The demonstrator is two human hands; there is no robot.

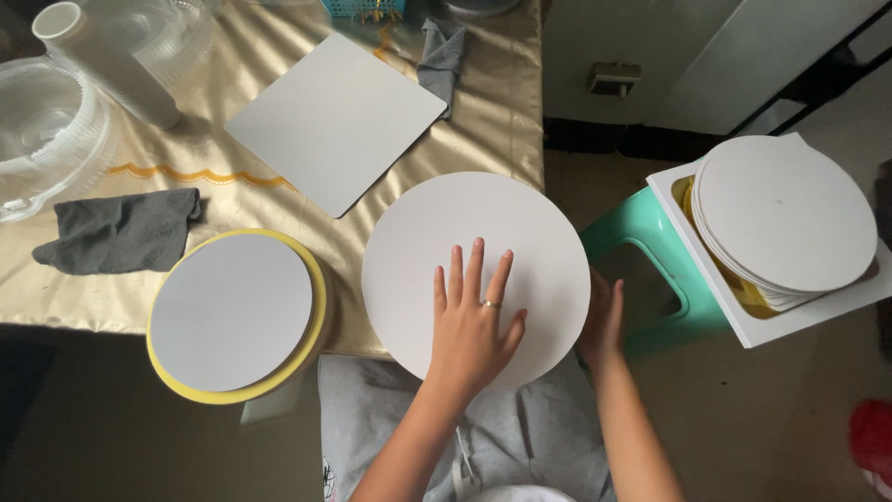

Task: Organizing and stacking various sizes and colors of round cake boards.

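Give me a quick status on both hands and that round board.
Left hand flat on top of round white board, fingers spread. Right hand grips the board's right edge. Board overhangs table edge; yellow-rimmed turntable close on its left, not touching.

Round board (474, 232) matt, smooth, card-like; tablecloth (483, 112) glossy gold; rag (121, 231) grey, soft cloth; stool (641, 232) plastic.

Table (279, 307) covered in shiny gold cloth, sunlight streaking across it. Floor (790, 418) brown, dim. Pale wall (641, 37) at rear with small outlet box (613, 78). Mint-green plastic stool (650, 251) just right of the table.
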